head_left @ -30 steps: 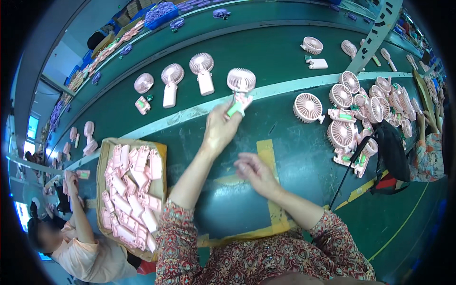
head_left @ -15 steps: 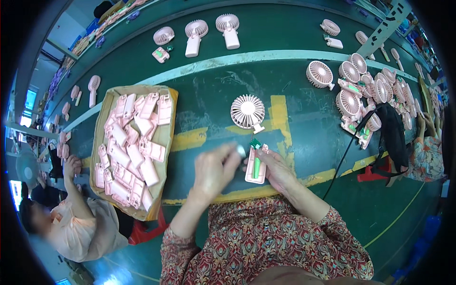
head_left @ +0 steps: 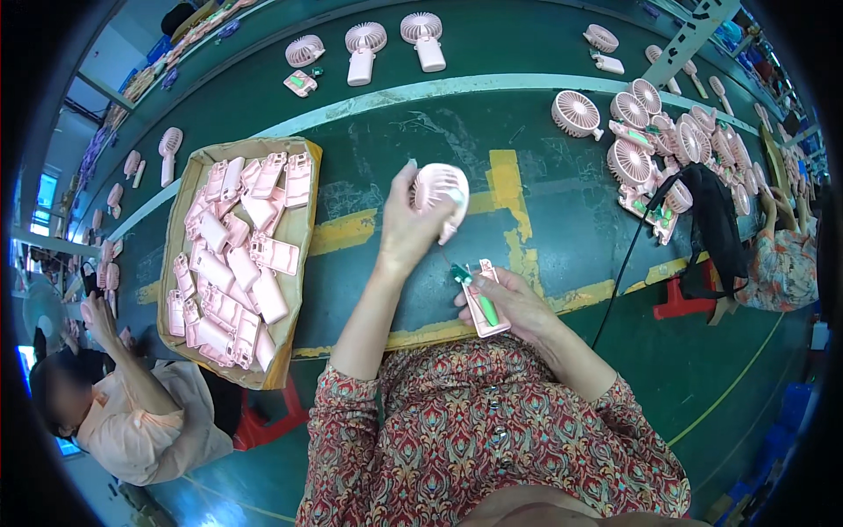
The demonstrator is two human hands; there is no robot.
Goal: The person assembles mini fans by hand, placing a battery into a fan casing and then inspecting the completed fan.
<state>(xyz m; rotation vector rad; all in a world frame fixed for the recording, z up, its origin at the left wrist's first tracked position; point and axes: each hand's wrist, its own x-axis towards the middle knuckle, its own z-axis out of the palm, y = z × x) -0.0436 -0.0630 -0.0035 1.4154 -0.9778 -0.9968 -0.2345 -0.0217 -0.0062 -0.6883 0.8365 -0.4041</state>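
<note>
My left hand (head_left: 410, 223) grips a round pink fan head (head_left: 436, 186), which it holds tilted over the green table. Below and to the right, my right hand (head_left: 516, 307) pinches a pink handle shell (head_left: 492, 328). The shell's inner side faces up, showing a bright green battery-like cylinder (head_left: 487, 309). A small dark green circuit board (head_left: 461, 273) sticks out at the shell's upper left. What looks like a thin wire runs from the fan head towards the board.
At the left a cardboard box (head_left: 307, 220) holds many pink handle shells (head_left: 230, 263). Fan heads and opened handles pile up (head_left: 672, 145) at the right beside a black bag (head_left: 716, 224). Finished-looking fans (head_left: 362, 54) stand beyond a pale strip. Co-workers sit at left (head_left: 154, 422) and right (head_left: 781, 268).
My left hand has moved up and away from the circuit board and taken hold of the fan head, tilting it off the table. The shell in my right hand has turned slightly.
</note>
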